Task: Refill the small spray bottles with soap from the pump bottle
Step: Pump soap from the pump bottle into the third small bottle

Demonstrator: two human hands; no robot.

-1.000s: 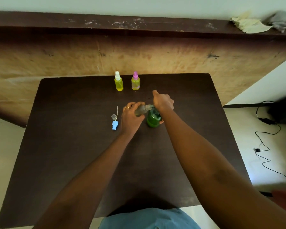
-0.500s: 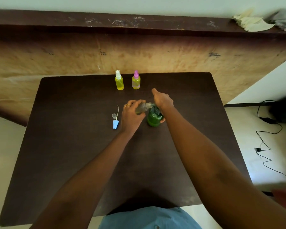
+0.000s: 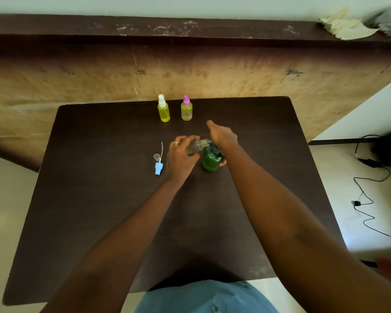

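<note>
Pumping soap, I judge: my left grip (image 3: pixel 181 155) holds the open small bottle (image 3: pixel 195 147) tilted at the pump bottle (image 3: pixel 211 161) spout, mid table (image 3: pixel 99 199). Right grip (image 3: pixel 222 136) covers the pump, fingers hidden, can't tell. Blue cap (image 3: pixel 158 168) lies beside. Next needs steady aim, then recapping. White-capped bottle (image 3: pixel 164 110) and pink-capped bottle (image 3: pixel 186 110) stand behind, full.

We count three small spray bottles: one white-topped bottle (image 3: pixel 163 109), one pink-topped bottle (image 3: pixel 186 109), one uncapped bottle (image 3: pixel 195 147). We also count one pump bottle (image 3: pixel 210 160), one blue spray head (image 3: pixel 158 169), one clear cap (image 3: pixel 156 157), one pale rag (image 3: pixel 345 29), one grey rag (image 3: pixel 388 20).
</note>
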